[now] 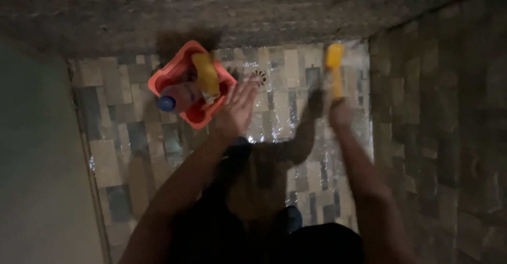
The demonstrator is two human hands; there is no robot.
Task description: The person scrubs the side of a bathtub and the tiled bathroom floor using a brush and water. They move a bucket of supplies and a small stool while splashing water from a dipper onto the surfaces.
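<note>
Right of centre, the right hand [340, 112] has its fingers clamped on a yellow brush [335, 68]. Left of it, the left hand [237, 108] hovers, fingers apart, just beside a red caddy [158, 81] of bottles on the wet tiled floor [296, 68].

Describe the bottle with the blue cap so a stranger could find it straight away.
Start at the wet tiled floor and find the red-orange caddy standing on it, just beyond the open left hand. The bottle leans out of the caddy's near-left side. Unlike the yellow bottle beside it, it is pale with a blue cap.
</note>
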